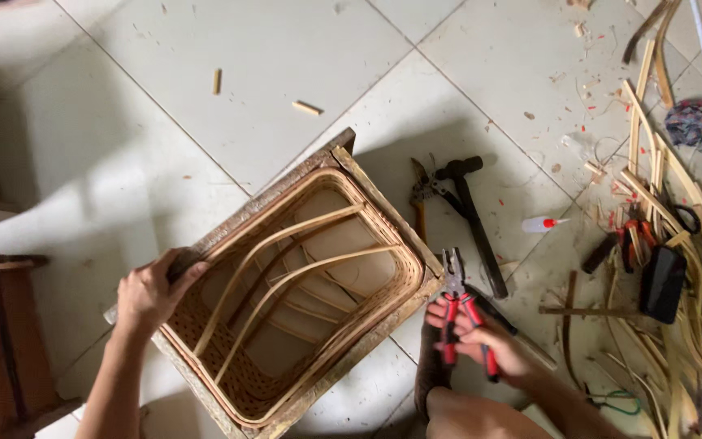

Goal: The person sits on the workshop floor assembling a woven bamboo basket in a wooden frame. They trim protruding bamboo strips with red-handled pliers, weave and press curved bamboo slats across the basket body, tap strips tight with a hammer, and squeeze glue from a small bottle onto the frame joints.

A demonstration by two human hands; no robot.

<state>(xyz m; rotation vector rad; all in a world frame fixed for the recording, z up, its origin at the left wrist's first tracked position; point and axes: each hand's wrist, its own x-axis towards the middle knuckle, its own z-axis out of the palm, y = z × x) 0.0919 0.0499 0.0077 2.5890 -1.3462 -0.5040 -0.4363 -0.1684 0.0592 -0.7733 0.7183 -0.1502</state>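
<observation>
Gripping a pair of red-handled pliers in my right hand at the lower right of the frame, I have my fingers closed around the two handles, the metal nose pointing up toward the frame's corner beside it. My knee shows at the bottom edge just under that hand. Over at the lower left, my left hand is clamped on the near left corner of a square wooden stool frame, thumb and fingers wrapped over its edge. The frame lies tilted on the pale tile floor in the middle of the picture, lined inside with woven cane and crossed by curved cane ribs. Just above my right hand lie a black hammer and a second cutting tool, touching each other. Further right sits a small white glue bottle, then a heap of cane strips along the right edge. Two short cane offcuts rest near the top centre
</observation>
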